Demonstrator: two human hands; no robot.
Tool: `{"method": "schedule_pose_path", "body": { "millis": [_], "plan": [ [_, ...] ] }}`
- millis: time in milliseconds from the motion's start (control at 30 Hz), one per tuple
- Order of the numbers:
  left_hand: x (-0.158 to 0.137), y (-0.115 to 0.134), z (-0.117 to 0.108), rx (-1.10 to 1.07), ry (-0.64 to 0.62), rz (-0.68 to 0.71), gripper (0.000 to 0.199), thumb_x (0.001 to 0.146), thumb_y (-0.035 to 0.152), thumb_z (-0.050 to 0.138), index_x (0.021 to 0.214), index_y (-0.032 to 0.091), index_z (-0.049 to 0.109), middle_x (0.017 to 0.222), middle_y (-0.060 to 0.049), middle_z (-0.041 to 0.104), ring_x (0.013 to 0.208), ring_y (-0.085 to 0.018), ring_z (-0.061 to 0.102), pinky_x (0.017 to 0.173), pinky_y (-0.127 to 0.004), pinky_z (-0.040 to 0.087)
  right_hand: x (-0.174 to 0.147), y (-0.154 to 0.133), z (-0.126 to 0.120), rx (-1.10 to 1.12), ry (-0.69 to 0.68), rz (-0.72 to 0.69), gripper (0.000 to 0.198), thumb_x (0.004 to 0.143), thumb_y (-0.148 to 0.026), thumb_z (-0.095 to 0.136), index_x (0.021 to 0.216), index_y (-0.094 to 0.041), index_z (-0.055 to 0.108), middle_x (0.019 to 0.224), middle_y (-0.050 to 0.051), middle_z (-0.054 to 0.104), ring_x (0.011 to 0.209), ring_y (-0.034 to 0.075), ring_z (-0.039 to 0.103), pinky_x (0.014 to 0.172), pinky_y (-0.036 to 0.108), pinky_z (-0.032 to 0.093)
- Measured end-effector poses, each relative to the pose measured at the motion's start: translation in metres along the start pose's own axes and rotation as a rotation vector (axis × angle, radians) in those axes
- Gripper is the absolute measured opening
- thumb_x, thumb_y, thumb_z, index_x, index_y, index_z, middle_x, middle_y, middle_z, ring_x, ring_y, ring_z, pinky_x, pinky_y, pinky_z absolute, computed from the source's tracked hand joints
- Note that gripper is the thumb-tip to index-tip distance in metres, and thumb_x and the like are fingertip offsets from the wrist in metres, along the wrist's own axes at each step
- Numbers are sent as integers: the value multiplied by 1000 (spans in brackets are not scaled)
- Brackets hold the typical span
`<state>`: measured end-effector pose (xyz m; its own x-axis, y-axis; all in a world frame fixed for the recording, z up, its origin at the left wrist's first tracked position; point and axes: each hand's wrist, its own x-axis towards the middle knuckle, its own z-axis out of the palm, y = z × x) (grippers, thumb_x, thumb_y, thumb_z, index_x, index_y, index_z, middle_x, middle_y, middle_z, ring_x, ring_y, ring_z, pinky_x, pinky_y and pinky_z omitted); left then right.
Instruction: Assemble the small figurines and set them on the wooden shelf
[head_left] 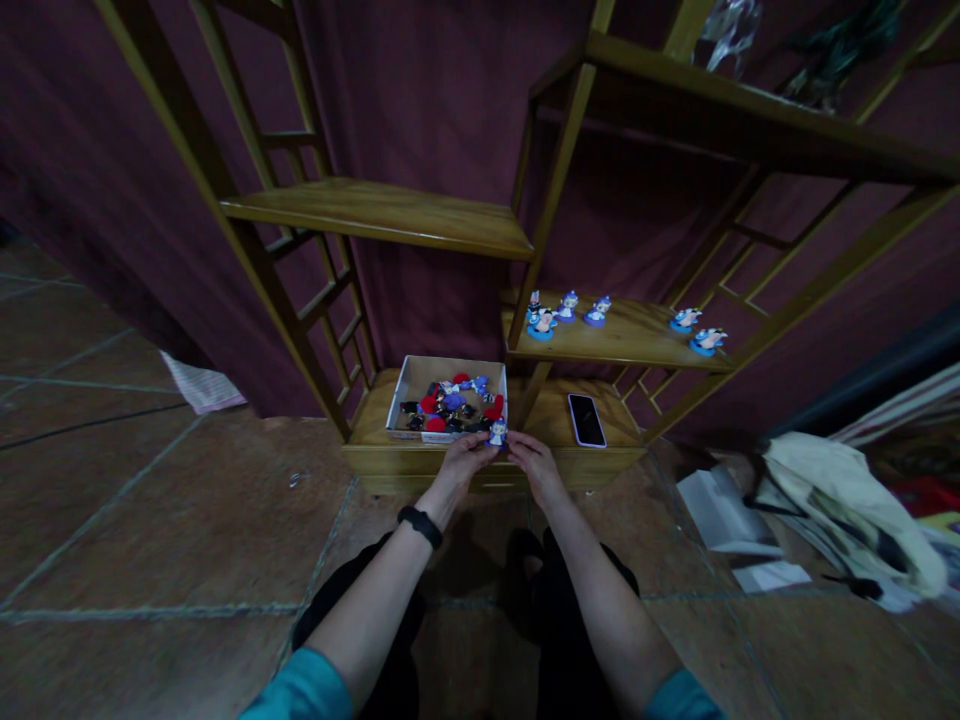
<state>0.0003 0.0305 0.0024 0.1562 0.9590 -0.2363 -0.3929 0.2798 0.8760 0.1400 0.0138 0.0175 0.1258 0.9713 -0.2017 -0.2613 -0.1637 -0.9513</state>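
A small purple and white figurine (497, 433) is held upright between my two hands, just in front of the wooden shelf unit. My left hand (466, 458) pinches its left side, and my right hand (534, 460) has its fingertips on the right side. Right behind the left hand stands an open cardboard box (401, 394) with a jumble of red, black and purple figurines (452, 401) in it. On the raised shelf (634, 340) stand several more figurines: purple ones (598, 311) toward the left and blue and pink ones (706, 341) at both ends.
A phone (586, 420) lies on the low shelf right of the box. Upright posts (559, 190) and an upper board (382, 215) frame the space. On the tiled floor at right are a white box (727, 510) and a pale bag (847, 510).
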Motion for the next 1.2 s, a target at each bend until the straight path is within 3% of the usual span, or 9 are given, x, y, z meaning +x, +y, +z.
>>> {"method": "schedule_pose_path", "body": {
  "millis": [233,467,700,1000,1200],
  "plan": [
    [1,-1,0,72,2,69,38,54,23,77,89,12,67,77,-3,69,66,-12,59,69,-27,45,2,2,-1,7,-23,3,30,58,-35,71,84,-21,72,94,6,71,87,20,62,81,35,46],
    [6,-4,-1,172,29,186,35,51,21,76,83,14,64,82,-3,69,76,-15,61,76,-30,46,0,0,1,-5,-10,-8,28,57,-35,71,82,-21,72,90,5,71,84,20,62,77,34,47],
    [15,-12,-4,247,53,243,31,51,16,73,78,16,58,71,1,65,66,-13,59,68,-28,47,-1,-1,3,-18,4,-9,28,57,-36,71,81,-21,71,85,4,71,82,19,61,76,33,47],
    [9,-5,0,568,64,350,30,56,14,68,84,16,56,74,1,63,65,-13,58,64,-26,45,-1,-2,6,30,-9,-32,28,55,-36,73,78,-21,69,79,2,69,78,19,61,76,34,47],
    [0,0,7,784,70,465,26,60,12,67,82,18,56,79,-1,59,74,-15,57,71,-30,44,0,0,6,-21,-47,-78,32,57,-37,72,85,-21,68,80,1,68,78,19,60,73,30,47]
  ]
}}
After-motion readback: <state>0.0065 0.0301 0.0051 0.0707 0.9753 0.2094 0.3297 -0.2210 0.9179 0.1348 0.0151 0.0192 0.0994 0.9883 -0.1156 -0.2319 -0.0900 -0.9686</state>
